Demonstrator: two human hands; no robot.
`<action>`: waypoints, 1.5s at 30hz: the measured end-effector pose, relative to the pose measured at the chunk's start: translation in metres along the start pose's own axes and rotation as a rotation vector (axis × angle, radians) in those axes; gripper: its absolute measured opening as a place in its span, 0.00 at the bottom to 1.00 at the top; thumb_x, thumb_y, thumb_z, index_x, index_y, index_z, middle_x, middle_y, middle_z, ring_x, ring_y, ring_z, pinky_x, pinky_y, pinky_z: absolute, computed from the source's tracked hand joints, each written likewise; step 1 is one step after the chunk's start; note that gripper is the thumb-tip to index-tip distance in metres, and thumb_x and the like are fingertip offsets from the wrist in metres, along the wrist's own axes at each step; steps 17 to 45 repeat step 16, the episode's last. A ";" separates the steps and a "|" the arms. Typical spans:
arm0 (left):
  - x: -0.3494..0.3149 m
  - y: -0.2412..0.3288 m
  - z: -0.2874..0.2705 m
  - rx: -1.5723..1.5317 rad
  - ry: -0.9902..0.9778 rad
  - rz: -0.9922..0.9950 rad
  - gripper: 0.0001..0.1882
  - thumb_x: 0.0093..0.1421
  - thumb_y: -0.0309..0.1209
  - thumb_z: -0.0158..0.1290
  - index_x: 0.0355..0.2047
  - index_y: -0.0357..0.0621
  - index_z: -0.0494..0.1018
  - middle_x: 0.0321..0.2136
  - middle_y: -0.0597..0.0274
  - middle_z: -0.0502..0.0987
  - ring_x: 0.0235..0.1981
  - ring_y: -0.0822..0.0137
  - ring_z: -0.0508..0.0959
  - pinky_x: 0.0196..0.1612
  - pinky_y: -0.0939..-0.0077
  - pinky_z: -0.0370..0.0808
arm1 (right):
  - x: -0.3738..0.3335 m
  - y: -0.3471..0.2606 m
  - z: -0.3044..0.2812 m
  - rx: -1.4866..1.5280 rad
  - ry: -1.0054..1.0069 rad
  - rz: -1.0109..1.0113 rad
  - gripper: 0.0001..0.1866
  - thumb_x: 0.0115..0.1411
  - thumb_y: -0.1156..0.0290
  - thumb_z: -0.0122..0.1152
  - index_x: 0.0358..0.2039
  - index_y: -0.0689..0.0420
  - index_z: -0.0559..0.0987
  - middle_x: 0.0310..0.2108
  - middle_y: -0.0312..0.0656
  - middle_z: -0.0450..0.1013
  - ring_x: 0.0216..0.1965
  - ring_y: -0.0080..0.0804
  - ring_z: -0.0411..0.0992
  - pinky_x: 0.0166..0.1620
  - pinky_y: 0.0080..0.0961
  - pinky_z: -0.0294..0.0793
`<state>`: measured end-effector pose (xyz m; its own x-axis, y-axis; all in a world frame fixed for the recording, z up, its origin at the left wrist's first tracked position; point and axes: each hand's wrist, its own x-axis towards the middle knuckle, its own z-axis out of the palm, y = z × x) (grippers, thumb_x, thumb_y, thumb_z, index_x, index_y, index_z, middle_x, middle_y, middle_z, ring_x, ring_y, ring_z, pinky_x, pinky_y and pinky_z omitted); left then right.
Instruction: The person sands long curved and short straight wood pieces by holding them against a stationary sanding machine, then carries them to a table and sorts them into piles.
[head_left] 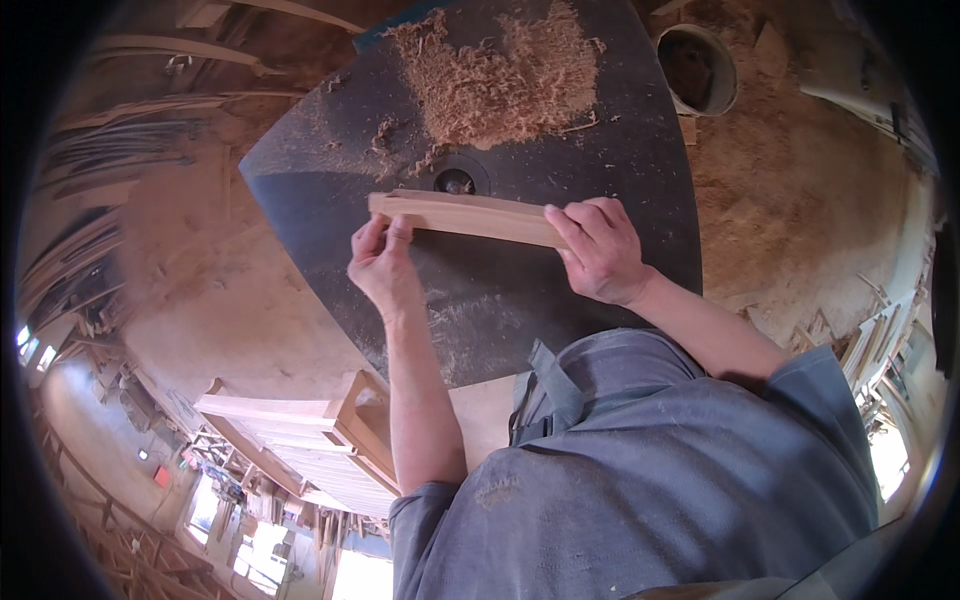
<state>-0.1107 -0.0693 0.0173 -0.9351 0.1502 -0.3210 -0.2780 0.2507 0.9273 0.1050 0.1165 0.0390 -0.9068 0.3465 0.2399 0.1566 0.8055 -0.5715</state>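
Observation:
A short, light wooden board (pixel 480 217) spans the space between my hands, held above a dark machine table (pixel 460 290). Its left end is pinched by my left hand (pixel 384 262), thumb on the near side. Around the right end close the fingers of my right hand (pixel 602 248), the thumb underneath. Just beyond the board, a round spindle (pixel 455 182) sits in a circular opening of the table, its lower part partly hidden by the board. Whether the board touches the spindle or the table I cannot tell.
A thick heap of wood shavings (pixel 500 75) covers the far part of the table. Past its right edge stands a round bin (pixel 695 70) on the dusty floor. At the lower left is a slatted wooden frame (pixel 290 435). Curved wooden pieces (pixel 75 240) lie stacked along the left.

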 end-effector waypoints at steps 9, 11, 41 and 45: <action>0.061 0.008 -0.072 -0.101 0.125 -0.032 0.12 0.55 0.23 0.65 0.39 0.32 0.82 0.33 0.65 0.80 0.32 0.75 0.76 0.36 0.79 0.72 | 0.080 -0.037 0.061 0.002 -0.007 -0.185 0.24 0.48 0.70 0.59 0.48 0.62 0.76 0.37 0.39 0.70 0.40 0.38 0.68 0.46 0.35 0.67; 0.077 -0.003 -0.116 -0.086 0.102 -0.011 0.12 0.56 0.23 0.65 0.41 0.32 0.81 0.33 0.65 0.80 0.34 0.75 0.78 0.35 0.80 0.72 | 0.097 -0.052 0.082 0.063 -0.021 -0.226 0.24 0.48 0.70 0.59 0.47 0.62 0.76 0.37 0.41 0.70 0.41 0.40 0.69 0.47 0.37 0.67; 0.102 0.007 -0.125 -0.320 0.082 -0.038 0.11 0.60 0.23 0.61 0.43 0.33 0.79 0.36 0.69 0.80 0.34 0.74 0.77 0.40 0.79 0.74 | 0.132 -0.084 0.120 0.241 0.001 -0.323 0.16 0.48 0.72 0.57 0.40 0.58 0.76 0.35 0.42 0.70 0.42 0.41 0.70 0.49 0.39 0.68; 0.102 0.007 -0.125 -0.320 0.082 -0.038 0.11 0.60 0.23 0.61 0.43 0.33 0.79 0.36 0.69 0.80 0.34 0.74 0.77 0.40 0.79 0.74 | 0.132 -0.084 0.120 0.241 0.001 -0.323 0.16 0.48 0.72 0.57 0.40 0.58 0.76 0.35 0.42 0.70 0.42 0.41 0.70 0.49 0.39 0.68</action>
